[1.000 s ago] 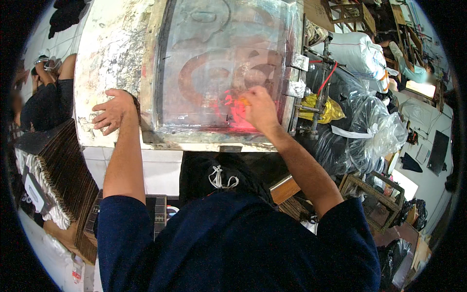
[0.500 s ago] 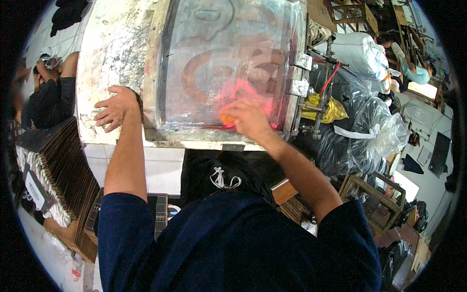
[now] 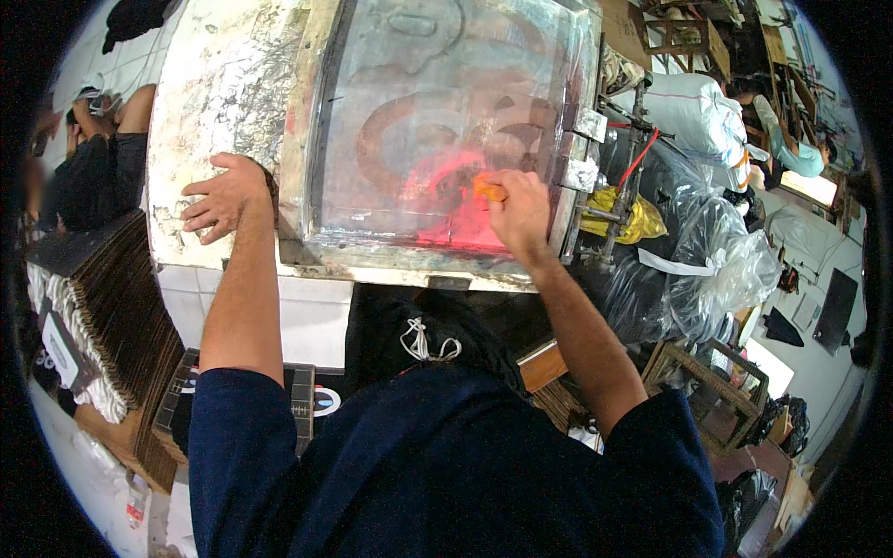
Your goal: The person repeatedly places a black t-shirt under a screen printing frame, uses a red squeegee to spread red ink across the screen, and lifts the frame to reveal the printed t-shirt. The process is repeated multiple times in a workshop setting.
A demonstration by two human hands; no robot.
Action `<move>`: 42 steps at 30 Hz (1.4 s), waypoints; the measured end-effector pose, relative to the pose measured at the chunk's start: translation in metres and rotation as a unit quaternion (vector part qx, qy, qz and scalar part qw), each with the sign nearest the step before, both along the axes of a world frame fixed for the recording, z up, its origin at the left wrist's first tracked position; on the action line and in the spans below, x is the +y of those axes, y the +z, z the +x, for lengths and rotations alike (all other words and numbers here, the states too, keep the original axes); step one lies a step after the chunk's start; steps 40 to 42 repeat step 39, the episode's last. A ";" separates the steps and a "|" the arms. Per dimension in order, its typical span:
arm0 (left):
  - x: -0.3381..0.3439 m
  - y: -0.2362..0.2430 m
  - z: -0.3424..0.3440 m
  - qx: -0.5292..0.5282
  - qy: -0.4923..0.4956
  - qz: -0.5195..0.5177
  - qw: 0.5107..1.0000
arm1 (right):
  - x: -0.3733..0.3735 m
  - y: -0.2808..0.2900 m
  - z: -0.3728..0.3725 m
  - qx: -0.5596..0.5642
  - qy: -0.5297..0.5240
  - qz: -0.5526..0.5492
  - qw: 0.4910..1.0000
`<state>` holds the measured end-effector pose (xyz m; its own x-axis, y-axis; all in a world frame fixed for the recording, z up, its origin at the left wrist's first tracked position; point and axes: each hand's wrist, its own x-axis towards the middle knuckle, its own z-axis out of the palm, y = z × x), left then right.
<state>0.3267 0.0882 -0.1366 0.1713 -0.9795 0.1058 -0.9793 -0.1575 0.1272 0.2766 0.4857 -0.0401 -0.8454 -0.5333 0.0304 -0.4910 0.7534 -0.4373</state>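
Observation:
My right hand (image 3: 521, 214) is closed on a small orange pad (image 3: 489, 187), perhaps a sponge; the fingers hide part of it. The pad is on the mesh of a framed printing screen (image 3: 372, 195), over its lower right area. Wet-looking pink ink (image 3: 446, 219) is smeared on the mesh around and below the pad. Faint, darker curved shapes show in the mesh. To the left of the screen my left hand (image 3: 233, 193) rests with fingers spread on the worn, pale, stained tabletop (image 3: 223, 93). It holds nothing.
Metal clamps (image 3: 586, 149) and rods line the screen's right side. Beyond lie clear plastic bags (image 3: 716, 232), a yellow bag (image 3: 640, 219) and a white sack (image 3: 688, 112). A stack of dark boards (image 3: 107, 279) stands at lower left. Another person (image 3: 93, 177) is seated at far left; one more is at upper right.
My right hand has moved right and slightly up with the orange pad, and the pink smear looks broader. My left hand has stayed spread on the tabletop. The view has shifted slightly.

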 end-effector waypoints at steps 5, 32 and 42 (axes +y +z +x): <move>0.002 0.006 -0.003 -0.011 0.001 0.005 1.000 | -0.013 0.000 0.011 0.031 0.108 -0.029 0.993; 0.002 0.003 -0.001 0.003 -0.010 -0.011 1.000 | -0.013 0.000 0.021 -0.002 0.041 0.002 0.999; 0.003 0.011 -0.004 0.012 0.005 0.017 1.000 | 0.002 -0.001 0.026 -0.048 0.068 0.059 0.995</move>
